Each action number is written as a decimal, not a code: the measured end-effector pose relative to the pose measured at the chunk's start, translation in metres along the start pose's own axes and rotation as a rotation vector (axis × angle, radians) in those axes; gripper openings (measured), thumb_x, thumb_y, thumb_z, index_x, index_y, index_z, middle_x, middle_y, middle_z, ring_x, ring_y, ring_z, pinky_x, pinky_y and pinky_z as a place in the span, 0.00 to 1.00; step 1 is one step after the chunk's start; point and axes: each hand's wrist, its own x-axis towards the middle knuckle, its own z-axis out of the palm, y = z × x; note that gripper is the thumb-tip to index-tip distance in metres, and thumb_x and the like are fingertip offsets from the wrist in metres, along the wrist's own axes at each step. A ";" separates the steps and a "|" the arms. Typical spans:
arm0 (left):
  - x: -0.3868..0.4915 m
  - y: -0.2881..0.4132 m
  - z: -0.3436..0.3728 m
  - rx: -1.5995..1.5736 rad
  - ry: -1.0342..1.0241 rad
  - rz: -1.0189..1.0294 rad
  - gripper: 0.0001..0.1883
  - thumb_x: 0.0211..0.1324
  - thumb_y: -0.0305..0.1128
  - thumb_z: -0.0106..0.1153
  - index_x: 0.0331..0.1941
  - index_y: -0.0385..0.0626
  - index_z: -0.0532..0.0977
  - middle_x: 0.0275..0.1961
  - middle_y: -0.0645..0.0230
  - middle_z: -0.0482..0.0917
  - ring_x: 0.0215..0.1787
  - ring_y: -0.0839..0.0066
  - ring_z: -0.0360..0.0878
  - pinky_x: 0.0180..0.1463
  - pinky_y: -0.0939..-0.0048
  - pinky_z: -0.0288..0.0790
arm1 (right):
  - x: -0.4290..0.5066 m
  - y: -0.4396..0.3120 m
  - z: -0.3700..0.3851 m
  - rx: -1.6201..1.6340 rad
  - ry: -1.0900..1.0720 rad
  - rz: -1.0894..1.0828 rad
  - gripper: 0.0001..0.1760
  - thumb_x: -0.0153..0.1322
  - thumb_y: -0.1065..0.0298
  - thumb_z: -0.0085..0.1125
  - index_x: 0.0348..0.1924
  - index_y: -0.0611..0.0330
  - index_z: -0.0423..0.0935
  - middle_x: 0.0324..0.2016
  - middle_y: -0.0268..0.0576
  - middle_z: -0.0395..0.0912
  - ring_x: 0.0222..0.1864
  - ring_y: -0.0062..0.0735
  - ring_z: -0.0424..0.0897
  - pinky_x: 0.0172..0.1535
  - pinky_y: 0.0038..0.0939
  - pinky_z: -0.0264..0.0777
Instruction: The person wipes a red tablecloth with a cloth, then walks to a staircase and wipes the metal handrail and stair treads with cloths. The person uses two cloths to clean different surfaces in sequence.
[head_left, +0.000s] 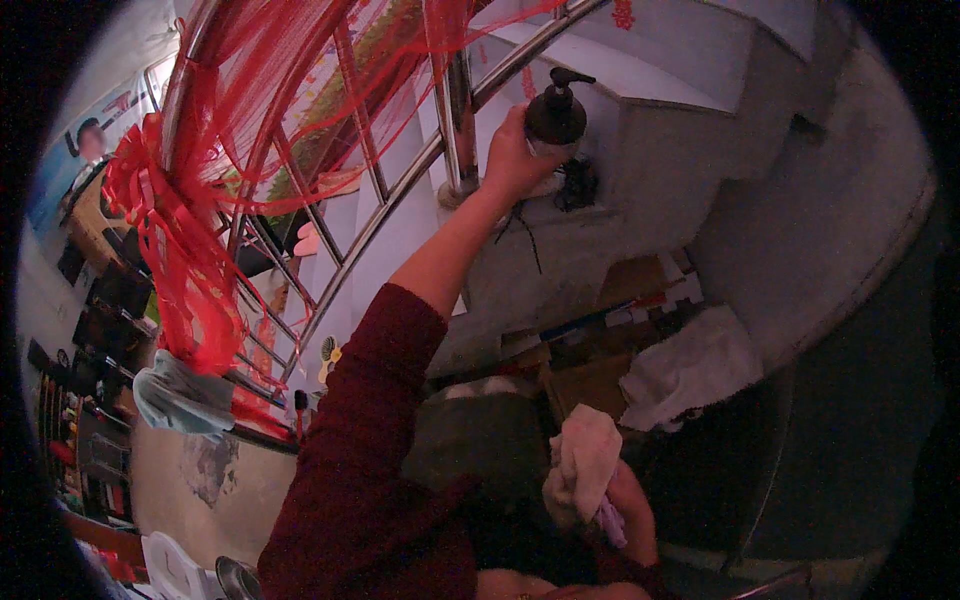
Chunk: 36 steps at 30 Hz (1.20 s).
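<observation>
My left hand (519, 159) reaches out beside the metal stair railing (455, 112) and grips a dark pump bottle (556, 118), upright with its nozzle turned to the right. A tangle of black cord (577, 184) lies right beside the bottle on a pale ledge. Close to my body, my right hand (630, 499) holds a bunched light-coloured cloth (589, 457), with a bit of purple fabric showing beneath it. The cloth covers part of the fingers.
Red tulle and ribbon (187, 247) hang over the railing; a grey cloth (184, 397) drapes below them. Cardboard boxes (589, 382) and a crumpled white cloth (694, 367) lie at the lower right. Grey steps (810, 187) rise beyond. A person (90, 146) is far left.
</observation>
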 end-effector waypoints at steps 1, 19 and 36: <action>0.001 0.000 0.002 0.022 -0.005 -0.029 0.37 0.37 0.37 0.78 0.54 0.44 0.71 0.48 0.57 0.82 0.52 0.57 0.81 0.57 0.61 0.74 | 0.002 0.006 -0.007 0.013 -0.024 0.013 0.22 0.75 0.64 0.58 0.61 0.63 0.72 0.52 0.45 0.79 0.53 0.35 0.79 0.58 0.36 0.73; 0.017 -0.031 0.004 -0.068 -0.358 -0.455 0.36 0.34 0.41 0.80 0.51 0.39 0.78 0.43 0.59 0.85 0.41 0.70 0.86 0.44 0.68 0.80 | 0.017 0.004 0.009 0.304 -0.094 0.011 0.21 0.76 0.65 0.56 0.58 0.68 0.72 0.48 0.47 0.80 0.46 0.33 0.81 0.51 0.31 0.75; -0.152 0.110 -0.089 0.127 -0.211 0.122 0.27 0.58 0.26 0.61 0.63 0.44 0.69 0.65 0.53 0.73 0.67 0.52 0.70 0.71 0.50 0.62 | 0.064 -0.051 0.041 -0.079 -0.018 -0.163 0.33 0.70 0.64 0.67 0.66 0.59 0.67 0.59 0.44 0.75 0.60 0.37 0.75 0.63 0.40 0.68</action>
